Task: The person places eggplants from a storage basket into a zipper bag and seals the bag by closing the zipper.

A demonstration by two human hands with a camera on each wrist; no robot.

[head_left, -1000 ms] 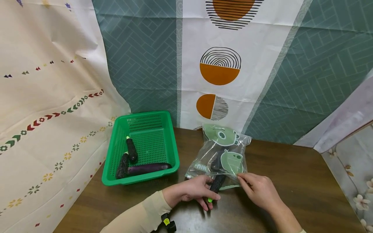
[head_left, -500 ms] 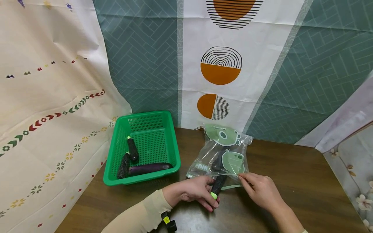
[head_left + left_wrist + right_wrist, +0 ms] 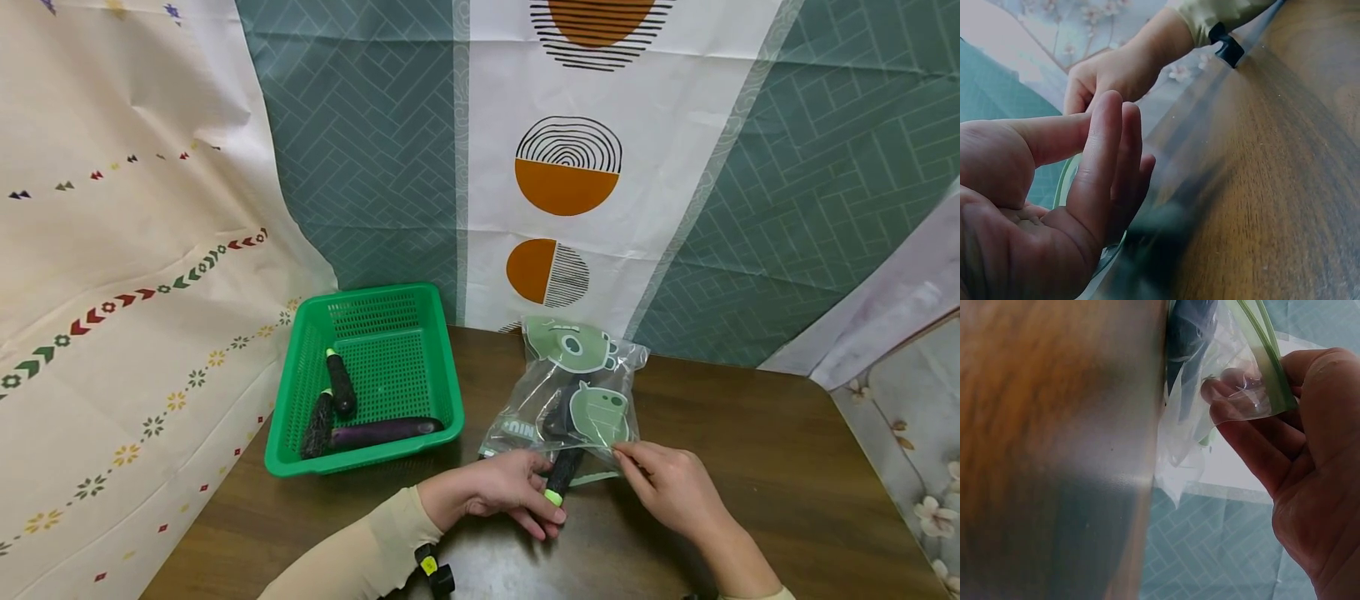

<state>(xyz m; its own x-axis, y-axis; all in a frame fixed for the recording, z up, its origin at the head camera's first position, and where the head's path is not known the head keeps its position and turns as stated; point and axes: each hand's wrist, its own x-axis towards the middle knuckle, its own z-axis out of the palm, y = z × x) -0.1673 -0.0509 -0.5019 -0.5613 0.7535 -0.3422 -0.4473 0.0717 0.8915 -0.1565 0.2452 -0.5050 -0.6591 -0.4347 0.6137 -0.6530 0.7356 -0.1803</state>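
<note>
A clear zip-lock bag with green cartoon prints lies at the middle of the table, dark items showing through its plastic. From its mouth sticks a dark, bumpy vegetable with a bright green end. My left hand is at that end, fingertips against it and thumb along its left side. In the left wrist view, the left hand has fairly straight fingers; the vegetable is hidden there. Between thumb and fingers, my right hand pinches the bag's lip, whose green zip strip shows in the right wrist view.
A green plastic basket stands at the left on the wooden table. Inside lie two dark vegetables with green ends and a long purple eggplant. Patterned cloth hangs behind the table.
The dark vegetable has slid further into the bag. My left fingers have shifted from alongside it to behind its green end. The right hand still holds the bag's lip in the same spot.
</note>
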